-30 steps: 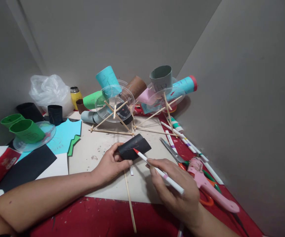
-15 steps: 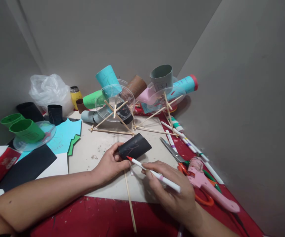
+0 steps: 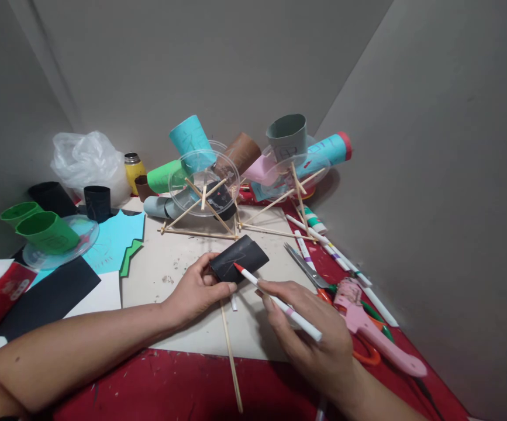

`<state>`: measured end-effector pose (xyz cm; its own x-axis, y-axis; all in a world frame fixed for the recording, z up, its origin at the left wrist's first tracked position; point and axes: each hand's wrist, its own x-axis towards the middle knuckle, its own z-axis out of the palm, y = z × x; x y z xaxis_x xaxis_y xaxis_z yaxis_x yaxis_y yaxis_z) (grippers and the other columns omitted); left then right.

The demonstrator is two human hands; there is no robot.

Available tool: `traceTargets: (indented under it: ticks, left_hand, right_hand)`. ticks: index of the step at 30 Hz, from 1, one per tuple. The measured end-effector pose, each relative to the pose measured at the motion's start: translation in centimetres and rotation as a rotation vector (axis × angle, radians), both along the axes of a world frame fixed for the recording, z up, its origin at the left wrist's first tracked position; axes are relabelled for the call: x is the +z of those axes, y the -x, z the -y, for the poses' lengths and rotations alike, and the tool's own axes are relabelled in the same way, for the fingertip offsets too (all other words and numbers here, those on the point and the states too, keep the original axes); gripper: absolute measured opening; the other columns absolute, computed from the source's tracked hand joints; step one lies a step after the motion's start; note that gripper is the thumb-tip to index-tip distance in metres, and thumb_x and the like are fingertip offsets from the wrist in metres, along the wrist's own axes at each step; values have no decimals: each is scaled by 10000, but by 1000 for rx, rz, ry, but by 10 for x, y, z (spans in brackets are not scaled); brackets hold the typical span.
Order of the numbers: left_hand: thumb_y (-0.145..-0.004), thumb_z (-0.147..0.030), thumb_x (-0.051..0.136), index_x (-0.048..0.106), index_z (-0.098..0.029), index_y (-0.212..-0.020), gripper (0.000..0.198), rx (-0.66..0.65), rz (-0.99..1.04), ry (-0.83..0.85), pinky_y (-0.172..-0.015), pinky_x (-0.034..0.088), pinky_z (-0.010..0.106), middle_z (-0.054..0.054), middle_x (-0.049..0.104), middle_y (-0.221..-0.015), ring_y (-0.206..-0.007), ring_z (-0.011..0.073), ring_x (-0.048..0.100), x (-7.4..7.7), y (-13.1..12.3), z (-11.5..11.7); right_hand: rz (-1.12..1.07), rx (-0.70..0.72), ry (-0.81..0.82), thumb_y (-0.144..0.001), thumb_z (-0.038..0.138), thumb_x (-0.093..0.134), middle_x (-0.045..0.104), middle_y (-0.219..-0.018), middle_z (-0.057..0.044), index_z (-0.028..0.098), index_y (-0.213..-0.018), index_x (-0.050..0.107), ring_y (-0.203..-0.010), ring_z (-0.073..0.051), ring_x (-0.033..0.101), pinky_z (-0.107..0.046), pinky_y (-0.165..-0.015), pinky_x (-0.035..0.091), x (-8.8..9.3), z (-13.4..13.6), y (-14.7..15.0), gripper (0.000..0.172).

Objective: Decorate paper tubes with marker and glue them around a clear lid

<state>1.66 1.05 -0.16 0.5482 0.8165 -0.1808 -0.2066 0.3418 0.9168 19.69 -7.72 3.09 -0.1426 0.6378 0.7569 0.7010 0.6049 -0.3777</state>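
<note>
A rolled black paper tube (image 3: 251, 252), lying tilted with faint lines drawn on its side, is held at its left end by my left hand (image 3: 198, 286). My right hand (image 3: 308, 327) grips a white marker pen (image 3: 286, 309) whose red tip meets the tube's side. Below the tube, a thin wooden stick (image 3: 231, 362) runs over the edge of the pale board. Behind my hands stands a wheel model of wooden sticks (image 3: 200, 235) and a clear plastic disc (image 3: 182, 202), with coloured paper tubes around it.
Scissors (image 3: 303, 263), a pink glue gun (image 3: 378, 336) and several markers lie on the right. A second stick frame (image 3: 275, 233) stands behind. To the left are green paper cups (image 3: 49, 234), black paper (image 3: 54, 295), blue paper (image 3: 117, 237), a plastic bag (image 3: 89, 166) and a yellow bottle (image 3: 134, 169).
The marker's tip has moved up and slightly right along the black tube, and my right hand has shifted with it. The tube has turned slightly in my left hand.
</note>
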Motion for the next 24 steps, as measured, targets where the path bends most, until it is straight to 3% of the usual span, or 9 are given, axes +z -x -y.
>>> traceTargets:
  ticks: [7, 16, 24]
  left_hand:
    - [-642, -215, 879, 561, -171, -1131, 584, 22, -7, 12, -631, 448, 211, -20, 671, -850, -665, 91, 587, 2, -2, 0]
    - [-590, -357, 951, 547, -169, -1133, 703, 25, -10, 62, -650, 478, 252, -3, 661, -865, -680, 112, 594, 6, -1, -2]
    - [-596, -355, 948, 572, -168, -1111, 664, 11, -15, 60, -646, 476, 257, 8, 656, -882, -685, 114, 591, 6, -1, -1]
  right_hand:
    - [-24, 109, 66, -927, 55, 587, 767, -863, -43, 192, -1113, 657, -739, -151, 734, -251, -670, 580, 1, 3, 2, 241]
    - [-100, -163, -62, -925, 73, 642, 759, -895, -29, 208, -1111, 672, -739, -149, 729, -256, -678, 571, 4, 7, -12, 232]
    - [-34, -180, -36, -934, 98, 630, 778, -886, -41, 213, -1108, 672, -725, -181, 752, -290, -682, 594, 5, 5, -10, 213]
